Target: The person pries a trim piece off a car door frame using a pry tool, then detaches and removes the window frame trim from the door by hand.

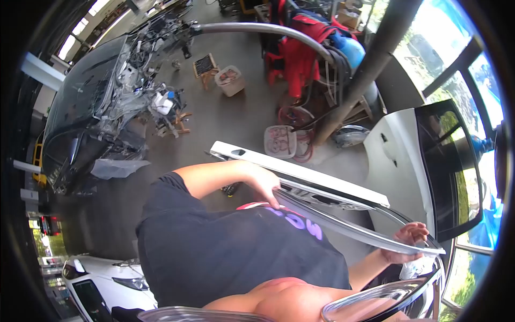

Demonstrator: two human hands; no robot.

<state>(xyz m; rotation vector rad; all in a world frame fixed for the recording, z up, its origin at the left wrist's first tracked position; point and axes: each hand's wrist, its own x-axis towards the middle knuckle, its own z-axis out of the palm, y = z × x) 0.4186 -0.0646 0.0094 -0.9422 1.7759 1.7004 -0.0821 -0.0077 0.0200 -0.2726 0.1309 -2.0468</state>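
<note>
A long, slightly curved grey trim strip (348,229) slants across in front of my chest. My left hand (263,185) is closed around its upper left end, with the thumb pointing down along it. Near its far right end my right hand (410,239) has its fingers curled around the strip. Just beyond lies a long white car-body panel (306,173) with a dark oval hole near its left end. A metal inner edge (332,201) runs between panel and strip; I cannot tell whether these are joined.
A white car door (397,145) stands at right beside a grey post (365,80). The dismantled front of a dark car (129,91) is at upper left. Tubs (229,83), a small stool (205,65) and red cloth (300,59) lie beyond. A white car (107,282) is lower left.
</note>
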